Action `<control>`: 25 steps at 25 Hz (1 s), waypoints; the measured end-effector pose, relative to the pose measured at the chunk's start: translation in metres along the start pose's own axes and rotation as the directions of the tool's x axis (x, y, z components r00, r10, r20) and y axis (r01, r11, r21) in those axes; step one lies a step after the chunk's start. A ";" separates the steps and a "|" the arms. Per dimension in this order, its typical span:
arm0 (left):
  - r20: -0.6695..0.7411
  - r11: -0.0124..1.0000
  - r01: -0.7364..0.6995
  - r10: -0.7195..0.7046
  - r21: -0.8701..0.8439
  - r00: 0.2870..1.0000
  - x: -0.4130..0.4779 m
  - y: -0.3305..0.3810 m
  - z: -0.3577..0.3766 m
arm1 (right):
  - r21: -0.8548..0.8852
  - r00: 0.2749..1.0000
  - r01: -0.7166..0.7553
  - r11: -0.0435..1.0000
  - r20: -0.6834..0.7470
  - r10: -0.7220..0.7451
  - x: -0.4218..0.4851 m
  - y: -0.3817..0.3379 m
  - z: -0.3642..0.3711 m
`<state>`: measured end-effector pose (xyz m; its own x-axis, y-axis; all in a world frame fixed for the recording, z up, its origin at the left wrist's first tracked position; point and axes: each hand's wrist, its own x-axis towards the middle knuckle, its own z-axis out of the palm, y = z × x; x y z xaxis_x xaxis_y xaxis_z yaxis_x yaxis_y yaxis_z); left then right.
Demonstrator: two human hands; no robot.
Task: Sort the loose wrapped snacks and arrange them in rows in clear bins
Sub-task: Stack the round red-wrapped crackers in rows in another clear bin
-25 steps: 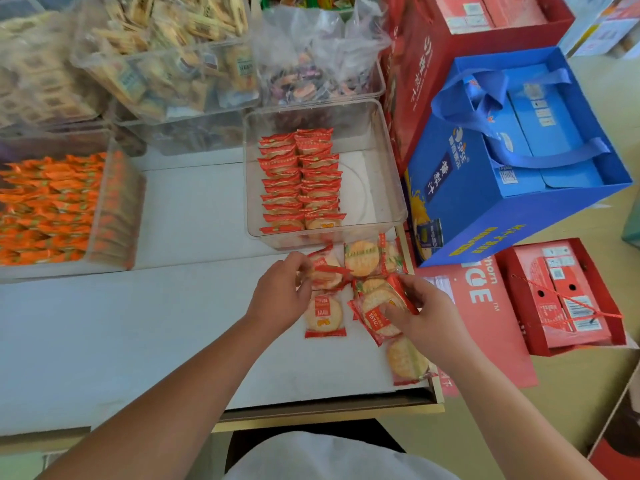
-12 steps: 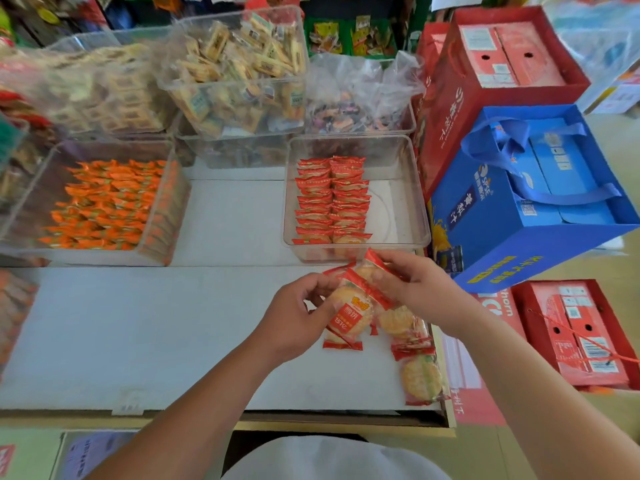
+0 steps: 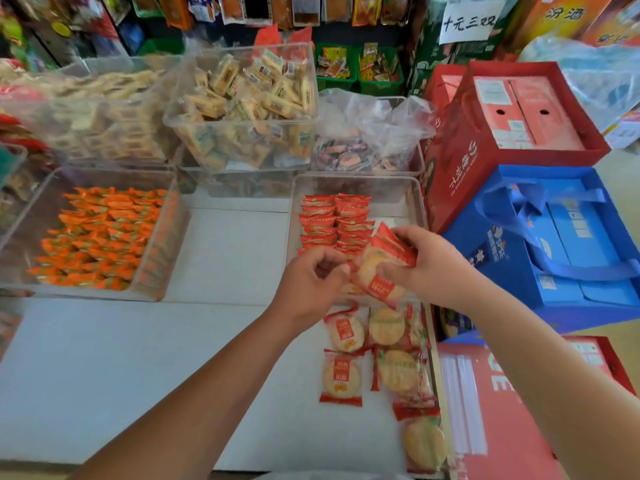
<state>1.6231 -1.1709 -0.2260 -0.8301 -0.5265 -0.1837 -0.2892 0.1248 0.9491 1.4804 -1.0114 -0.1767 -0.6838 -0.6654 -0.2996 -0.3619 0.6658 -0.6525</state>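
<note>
Right hand fingers clasp snack packs; left hand pinches them.

This single wide-angle view comes from a camera on the person's head, looking forward and steeply down onto the white counter. It sits close: both forearms enter from the bottom edge, and the left hand, the right hand and the wrapped snacks between them lie near the middle. It faces the far side of the counter, so the clear bin lies beyond the hands, hanging goods line the top edge, and the blue gift box leans at the right margin.
</note>
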 end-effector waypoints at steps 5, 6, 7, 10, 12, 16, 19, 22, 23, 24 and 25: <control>0.003 0.991 0.062 -0.063 0.121 0.998 0.074 -0.009 0.007 | -0.254 0.991 -0.119 0.960 -0.085 0.101 0.103 0.030 -0.015; 0.013 0.990 0.070 -0.072 0.127 0.997 0.084 -0.012 0.011 | -0.330 0.994 -0.110 0.938 -0.062 0.094 0.120 0.037 -0.014; 0.023 0.989 0.080 -0.083 0.127 0.996 0.094 -0.015 0.014 | -0.405 0.996 -0.094 0.909 -0.031 0.089 0.137 0.043 -0.014; 0.042 0.985 0.115 -0.122 0.130 0.992 0.116 -0.024 0.019 | -0.577 0.997 -0.037 0.816 0.040 0.073 0.181 0.057 -0.010; 0.050 0.983 0.125 -0.133 0.138 0.990 0.125 -0.031 0.020 | -0.647 0.995 -0.004 0.763 0.071 0.065 0.205 0.067 -0.003; 0.055 0.979 0.141 -0.150 0.145 0.987 0.134 -0.041 0.015 | -0.728 0.988 0.074 0.681 0.146 0.049 0.240 0.089 0.013; 0.058 0.980 0.139 -0.148 0.143 0.987 0.134 -0.042 0.012 | -0.730 0.994 0.068 0.680 0.108 0.018 0.247 0.097 0.020; 0.039 0.981 0.144 -0.150 0.130 0.988 0.133 -0.041 0.009 | -0.684 0.998 0.035 0.729 -0.009 -0.056 0.238 0.101 0.027; 0.029 0.981 0.144 -0.149 0.129 0.988 0.132 -0.041 0.007 | -0.668 0.997 0.030 0.743 -0.029 -0.066 0.233 0.102 0.028; 0.023 0.981 0.144 -0.148 0.129 0.989 0.129 -0.040 0.006 | -0.667 0.997 0.032 0.745 -0.032 -0.071 0.228 0.103 0.029; 0.021 0.981 0.145 -0.149 0.129 0.989 0.126 -0.040 0.005 | -0.685 0.997 0.042 0.728 -0.021 -0.077 0.226 0.103 0.030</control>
<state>1.5275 -1.2379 -0.2887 -0.7875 -0.5218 -0.3280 -0.4654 0.1544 0.8715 1.3077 -1.1029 -0.3327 -0.6669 -0.7074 -0.2343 -0.7258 0.6878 -0.0109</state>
